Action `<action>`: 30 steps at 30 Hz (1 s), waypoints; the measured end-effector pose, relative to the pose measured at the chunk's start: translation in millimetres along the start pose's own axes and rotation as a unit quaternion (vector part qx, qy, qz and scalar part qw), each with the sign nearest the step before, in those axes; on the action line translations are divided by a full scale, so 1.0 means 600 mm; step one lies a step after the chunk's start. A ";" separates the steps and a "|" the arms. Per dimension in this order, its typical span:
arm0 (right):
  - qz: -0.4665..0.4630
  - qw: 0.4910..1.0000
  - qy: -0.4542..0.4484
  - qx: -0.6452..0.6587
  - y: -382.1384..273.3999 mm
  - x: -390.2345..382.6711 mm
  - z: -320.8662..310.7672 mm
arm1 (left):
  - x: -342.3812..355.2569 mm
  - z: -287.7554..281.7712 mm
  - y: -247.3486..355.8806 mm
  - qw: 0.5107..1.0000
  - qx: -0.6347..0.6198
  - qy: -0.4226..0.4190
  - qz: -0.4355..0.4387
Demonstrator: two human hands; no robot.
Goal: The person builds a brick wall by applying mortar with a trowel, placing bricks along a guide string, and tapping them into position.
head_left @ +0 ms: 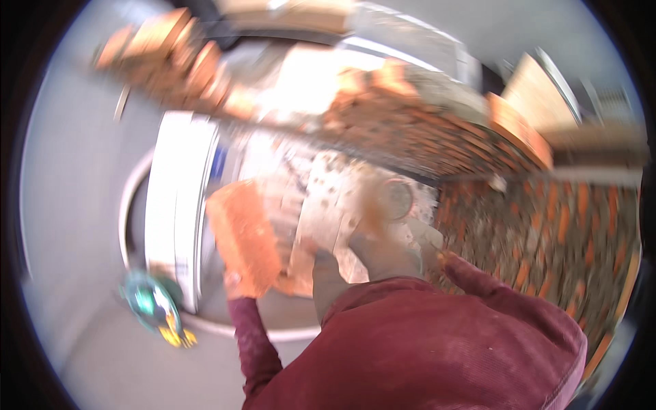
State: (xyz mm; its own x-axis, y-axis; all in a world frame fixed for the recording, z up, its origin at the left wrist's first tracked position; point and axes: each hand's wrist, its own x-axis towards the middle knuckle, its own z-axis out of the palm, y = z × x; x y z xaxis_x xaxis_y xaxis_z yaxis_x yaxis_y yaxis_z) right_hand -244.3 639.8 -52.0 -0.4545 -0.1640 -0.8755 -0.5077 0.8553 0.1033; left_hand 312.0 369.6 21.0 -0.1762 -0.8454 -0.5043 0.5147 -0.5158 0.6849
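Observation:
My left hand [234,283] grips the lower end of an orange brick [244,236], holding it out to the left of my legs. The brick looks rough and whole, with its long side tilted. My right hand [444,261] is low on the right, partly hidden by the dark red sleeve and smeared by motion. Beside it shows a pale greyish flat shape [425,236], too blurred to name; whether the hand holds it cannot be made out.
Brick walls stand ahead [403,133] and on the right [547,239]. Loose bricks [154,41] lie along the far wall's top. A white box-like panel [174,212] stands on the left, near a teal bucket [147,301] with something yellow. Splattered boards [328,198] lie underfoot.

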 end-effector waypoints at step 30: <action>0.338 0.442 0.166 0.814 0.017 0.056 0.418 | 0.528 1.020 -0.096 0.316 0.675 -0.597 0.298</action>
State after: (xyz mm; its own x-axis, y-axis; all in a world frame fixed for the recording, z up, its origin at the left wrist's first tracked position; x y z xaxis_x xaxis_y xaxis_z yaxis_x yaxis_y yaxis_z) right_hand -81.2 766.4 -198.6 -0.3194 0.5675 -0.7589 0.9029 -0.0607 -0.4254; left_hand -286.8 46.4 143.6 -0.9908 0.1170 -0.0677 0.0707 0.8756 0.4778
